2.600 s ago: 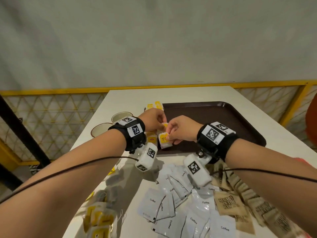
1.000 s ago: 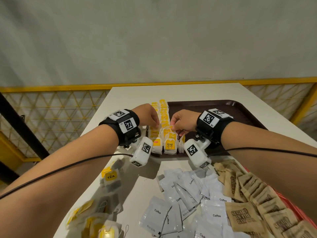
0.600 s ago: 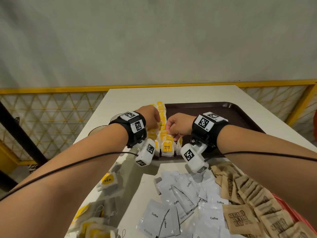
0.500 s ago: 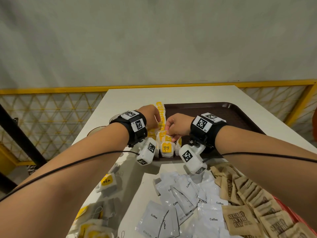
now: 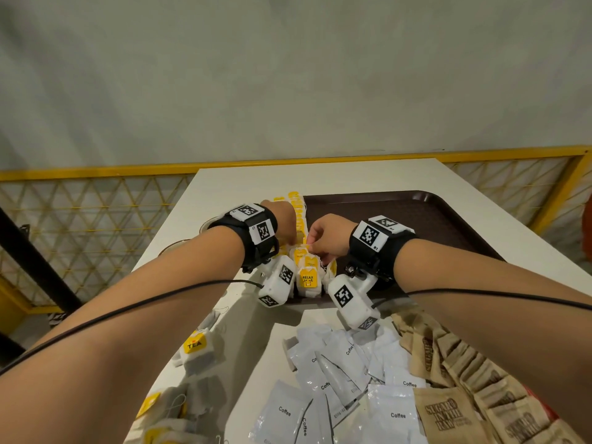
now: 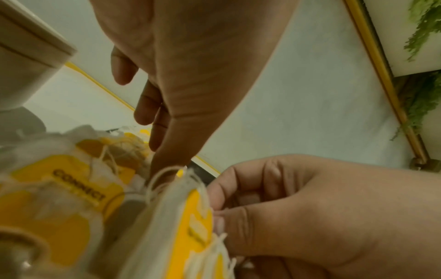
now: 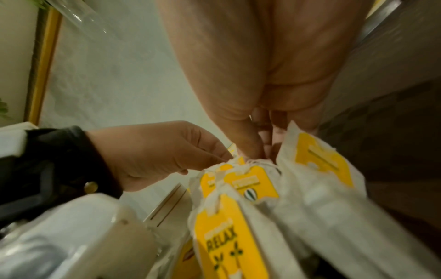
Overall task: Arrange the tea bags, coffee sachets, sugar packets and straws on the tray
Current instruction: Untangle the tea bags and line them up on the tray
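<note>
Tea bags [image 5: 308, 278] upright in row on tray [image 5: 416, 219], 9 o'clock edge. Left hand [image 5: 283, 221] and right hand [image 5: 326, 238] both pinch bag tops, fingers curled. Bags look feather-light, soft, floppy, strings likely to snag — take by top seam or tag, light pinch. More loose on desk [image 5: 256, 184], 7 o'clock.

Tea bags [image 5: 312, 293] between left hand [image 5: 283, 222] and right hand [image 5: 326, 237]: thin fibrous paper, matt. Tags [image 5: 307, 278]: yellow card, slight sheen. Strings [image 6: 162, 175]: white thread.
Tray [image 5: 416, 213] beyond right hand: dark brown plastic, semi-gloss.
Desk [image 5: 243, 184]: white, smooth, matt.
Coffee sachets [image 5: 397, 408], nearer than hands: white film, glossy, creased.
Sugar packets [image 5: 448, 415]: brown paper, matt.
Wrist bands [image 5: 400, 251]: black cloth.
</note>
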`<state>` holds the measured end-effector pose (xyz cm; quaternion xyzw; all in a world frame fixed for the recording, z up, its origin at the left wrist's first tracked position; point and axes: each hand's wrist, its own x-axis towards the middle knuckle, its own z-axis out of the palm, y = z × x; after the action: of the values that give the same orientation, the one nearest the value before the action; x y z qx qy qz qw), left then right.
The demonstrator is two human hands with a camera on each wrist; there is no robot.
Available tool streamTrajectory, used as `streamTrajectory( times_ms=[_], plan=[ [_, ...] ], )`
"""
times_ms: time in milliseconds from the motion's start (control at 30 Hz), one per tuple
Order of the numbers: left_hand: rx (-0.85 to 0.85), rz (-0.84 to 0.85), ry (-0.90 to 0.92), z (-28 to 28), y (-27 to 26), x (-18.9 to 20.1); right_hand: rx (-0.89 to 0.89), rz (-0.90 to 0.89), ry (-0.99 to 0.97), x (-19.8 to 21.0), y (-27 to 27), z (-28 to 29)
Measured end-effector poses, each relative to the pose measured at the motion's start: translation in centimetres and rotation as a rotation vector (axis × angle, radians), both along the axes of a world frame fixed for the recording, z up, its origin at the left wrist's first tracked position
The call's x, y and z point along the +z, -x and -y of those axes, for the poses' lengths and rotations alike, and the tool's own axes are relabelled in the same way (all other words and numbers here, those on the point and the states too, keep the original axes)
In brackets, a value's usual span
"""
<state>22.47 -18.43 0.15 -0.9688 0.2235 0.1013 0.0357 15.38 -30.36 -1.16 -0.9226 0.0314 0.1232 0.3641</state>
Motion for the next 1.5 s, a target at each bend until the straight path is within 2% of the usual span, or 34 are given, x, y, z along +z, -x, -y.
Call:
streamTrajectory(
  times_ms=[167, 333, 467, 633, 867, 1000, 1067, 1200, 1333, 1500],
  plan=[
    [0.001, 0.028, 0.108, 0.1, -0.5, 0.8, -0.078, 0.005, -0.059, 0.3, -0.2, -0.1],
    [0.009, -0.058, 0.23, -1.0, -1.0, 1.0, -0.138, -0.025, -0.115, 0.3, -0.5, 0.0],
    [-0.031, -0.14, 0.232, -1.6, -0.4, 0.5, -0.139, -0.046, -0.159, 0.2, -0.5, 0.0],
    [-0.085, -0.111, 0.222, -1.4, -0.3, 0.0, -0.136, -0.038, -0.234, 0.4, 0.3, 0.3],
    [-0.093, -0.075, 0.144, -1.0, -0.5, -0.1, 0.042, -0.006, -0.08, -0.3, 1.1, 0.9],
    [-0.065, -0.046, 0.251, -1.3, -0.3, 0.6, 0.048, 0.01, -0.046, -0.7, 1.4, 1.4],
    [-0.044, -0.097, 0.301, -1.9, 0.0, 1.3, 0.012, 0.022, -0.061, -0.9, 1.5, 1.8],
    [-0.09, -0.253, 0.194, -2.8, 0.9, 1.5, -0.026, 0.023, -0.157, -1.0, 1.6, 2.0],
    [-0.13, -0.22, 0.142, -2.5, 1.4, 1.0, 0.035, 0.016, -0.148, -0.8, 1.9, 2.1],
    [-0.113, -0.16, 0.222, -2.1, 1.4, 0.7, 0.147, -0.016, -0.176, -0.6, 2.1, 1.9]
  ],
)
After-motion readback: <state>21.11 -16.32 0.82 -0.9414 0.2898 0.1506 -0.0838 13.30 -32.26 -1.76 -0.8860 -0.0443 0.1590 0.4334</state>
